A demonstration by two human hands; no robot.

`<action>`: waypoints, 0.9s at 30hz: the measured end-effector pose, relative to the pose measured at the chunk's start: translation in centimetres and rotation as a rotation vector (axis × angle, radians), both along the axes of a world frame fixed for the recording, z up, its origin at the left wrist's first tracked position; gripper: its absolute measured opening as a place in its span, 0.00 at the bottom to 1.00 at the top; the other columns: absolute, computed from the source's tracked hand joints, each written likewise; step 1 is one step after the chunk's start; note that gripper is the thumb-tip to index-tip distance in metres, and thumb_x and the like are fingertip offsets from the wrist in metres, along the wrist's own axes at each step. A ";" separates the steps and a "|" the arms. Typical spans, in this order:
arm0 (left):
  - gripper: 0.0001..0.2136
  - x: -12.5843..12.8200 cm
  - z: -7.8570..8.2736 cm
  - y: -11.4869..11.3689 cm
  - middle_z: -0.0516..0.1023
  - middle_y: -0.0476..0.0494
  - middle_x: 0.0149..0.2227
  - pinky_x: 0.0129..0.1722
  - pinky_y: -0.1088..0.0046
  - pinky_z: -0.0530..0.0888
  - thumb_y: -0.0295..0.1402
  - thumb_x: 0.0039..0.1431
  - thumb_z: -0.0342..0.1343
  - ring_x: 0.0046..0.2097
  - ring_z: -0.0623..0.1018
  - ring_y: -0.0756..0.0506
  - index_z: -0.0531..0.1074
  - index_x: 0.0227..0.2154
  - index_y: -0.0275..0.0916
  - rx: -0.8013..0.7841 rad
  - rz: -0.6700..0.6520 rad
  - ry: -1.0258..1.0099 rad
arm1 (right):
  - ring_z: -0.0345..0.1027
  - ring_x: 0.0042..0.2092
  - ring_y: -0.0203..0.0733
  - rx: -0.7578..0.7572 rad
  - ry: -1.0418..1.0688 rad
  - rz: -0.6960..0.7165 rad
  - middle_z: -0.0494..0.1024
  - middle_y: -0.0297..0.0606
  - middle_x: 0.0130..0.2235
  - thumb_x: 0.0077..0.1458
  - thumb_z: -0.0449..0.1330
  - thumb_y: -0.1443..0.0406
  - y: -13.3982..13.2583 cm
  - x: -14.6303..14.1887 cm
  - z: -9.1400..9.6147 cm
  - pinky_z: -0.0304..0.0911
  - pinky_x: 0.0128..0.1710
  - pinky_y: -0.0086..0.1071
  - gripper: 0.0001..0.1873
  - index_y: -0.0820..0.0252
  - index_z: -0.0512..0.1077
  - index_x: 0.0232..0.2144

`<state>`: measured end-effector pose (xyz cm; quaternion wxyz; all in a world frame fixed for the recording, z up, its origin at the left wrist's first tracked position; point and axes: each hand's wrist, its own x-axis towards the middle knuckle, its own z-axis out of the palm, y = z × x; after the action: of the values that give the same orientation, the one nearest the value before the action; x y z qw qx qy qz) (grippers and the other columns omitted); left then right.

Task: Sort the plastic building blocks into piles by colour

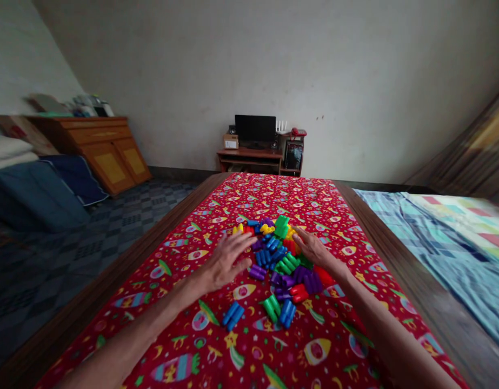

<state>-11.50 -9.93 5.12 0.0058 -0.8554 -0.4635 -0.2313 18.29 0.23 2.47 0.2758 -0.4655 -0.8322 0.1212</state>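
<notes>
A loose heap of plastic building blocks in several colours lies on a red patterned cloth. My left hand is at the heap's left side, fingers spread and holding nothing. On the other side, my right hand reaches to the yellow and red blocks, its fingers stretched out; whether they touch a block I cannot tell. Between the hands lie blue blocks, a green block and purple blocks. Nearer to me are a red block, a green block and two blue blocks.
The cloth covers a table with a dark wooden edge. Beyond it stands a desk with a monitor. A wooden cabinet is at the left. To the right is a surface with a light blue cloth.
</notes>
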 end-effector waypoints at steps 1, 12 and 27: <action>0.29 1.7 -0.4 -1.5 0.60 0.39 0.65 0.62 0.51 0.58 0.53 0.64 0.42 0.65 0.59 0.35 0.56 0.63 0.46 -0.037 -0.102 0.051 | 0.75 0.43 0.46 -0.035 0.038 0.046 0.80 0.45 0.43 0.64 0.47 0.58 -0.7 0.1 0.2 0.68 0.41 0.35 0.23 0.60 0.69 0.55; 0.22 5.0 -2.8 -0.4 0.56 0.41 0.67 0.64 0.42 0.46 0.47 0.64 0.48 0.67 0.53 0.35 0.64 0.58 0.48 0.121 -0.216 0.149 | 0.75 0.44 0.48 0.029 0.339 0.057 0.80 0.45 0.44 0.57 0.56 0.63 1.3 -2.1 2.2 0.67 0.44 0.38 0.16 0.61 0.76 0.46; 0.11 7.2 -1.9 8.6 0.81 0.42 0.37 0.40 0.67 0.75 0.35 0.64 0.49 0.40 0.80 0.41 0.72 0.45 0.40 -0.146 0.169 -0.353 | 0.61 0.23 0.35 0.086 0.258 0.073 0.69 0.33 0.21 0.63 0.47 0.52 1.9 -4.9 2.0 0.52 0.26 0.27 0.24 0.60 0.71 0.24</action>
<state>-4.26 -1.28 3.20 -0.1180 -0.7578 -0.5429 -0.3422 13.41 2.14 4.45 0.3957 -0.4031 -0.8106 0.1543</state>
